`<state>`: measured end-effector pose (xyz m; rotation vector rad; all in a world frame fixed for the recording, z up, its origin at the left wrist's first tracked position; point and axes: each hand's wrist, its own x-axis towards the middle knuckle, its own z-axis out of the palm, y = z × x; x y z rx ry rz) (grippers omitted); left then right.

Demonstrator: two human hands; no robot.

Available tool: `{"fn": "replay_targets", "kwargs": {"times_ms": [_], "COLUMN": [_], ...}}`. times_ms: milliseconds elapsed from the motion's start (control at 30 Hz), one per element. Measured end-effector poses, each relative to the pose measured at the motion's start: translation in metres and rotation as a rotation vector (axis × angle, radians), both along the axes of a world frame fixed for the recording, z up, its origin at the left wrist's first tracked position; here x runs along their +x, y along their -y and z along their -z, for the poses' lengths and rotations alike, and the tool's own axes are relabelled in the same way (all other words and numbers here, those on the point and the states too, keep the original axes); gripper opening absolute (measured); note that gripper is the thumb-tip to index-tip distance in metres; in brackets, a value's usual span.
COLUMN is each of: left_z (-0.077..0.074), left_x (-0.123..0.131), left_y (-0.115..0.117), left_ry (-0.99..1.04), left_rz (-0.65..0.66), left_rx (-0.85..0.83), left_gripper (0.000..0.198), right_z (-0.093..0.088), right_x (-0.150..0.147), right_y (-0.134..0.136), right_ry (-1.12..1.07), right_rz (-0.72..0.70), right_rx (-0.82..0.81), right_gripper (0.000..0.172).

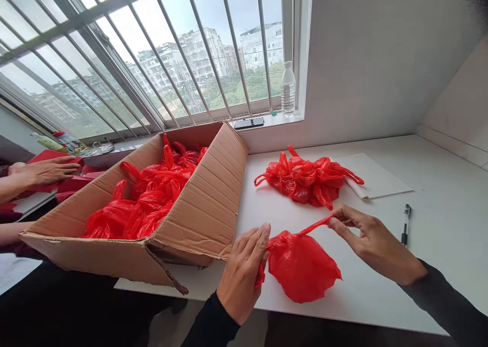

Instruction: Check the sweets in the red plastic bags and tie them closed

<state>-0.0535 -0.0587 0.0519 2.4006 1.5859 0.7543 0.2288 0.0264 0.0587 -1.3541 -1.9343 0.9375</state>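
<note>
Head: right hand (371,239) closed on bag (303,268)

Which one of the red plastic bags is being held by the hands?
The single bag between left hand and right hand; the others lie in the carton or the heap behind.

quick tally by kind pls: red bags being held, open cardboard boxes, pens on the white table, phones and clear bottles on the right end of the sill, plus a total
Held red bag: 1
Cardboard box: 1
Pen: 1
Phone: 1
Clear bottle: 1
Total: 5
</note>
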Motion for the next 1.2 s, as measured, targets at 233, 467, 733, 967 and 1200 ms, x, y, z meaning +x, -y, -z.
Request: {"fn": "replay_targets", "kwargs": {"times_ms": [233,467,733,967,1200], "left_z": [0.023,0.010,-0.127,-0.230,-0.225], "left_x": [0.017,0.044,-0.015,-0.111,-0.188], "left_y": [0.008,-0.028,-0.015,-0.067,-0.173], "left_ry": [-0.054,0.023,0.337,0.327,0.276], "left_rz": [-0.002,-0.067,-0.255,-0.731,-0.797], "left_rx": [-0.078,-0.100,-0.043,0.222,0.069], "left_gripper": [0.075,0.017,0.014,0.035,0.043], "right_z": [0.054,0.053,0.114,0.170,0.189], "right_x": [0.015,0.015,0.022,0.000,0.001], "right_y": [-0.003,-0.006,-0.010,0.012,0.010], "right_ry": [-0.209,-0.338,-0.467,-0.422,-0.409], "right_rz": [0.048,0.162,0.367,0.364,0.368], "right_rx": [-0.211,-0.116,-0.264,-0.400,-0.450], "right_gripper": [0.041,0.042,0.057,0.056,0.058]}}
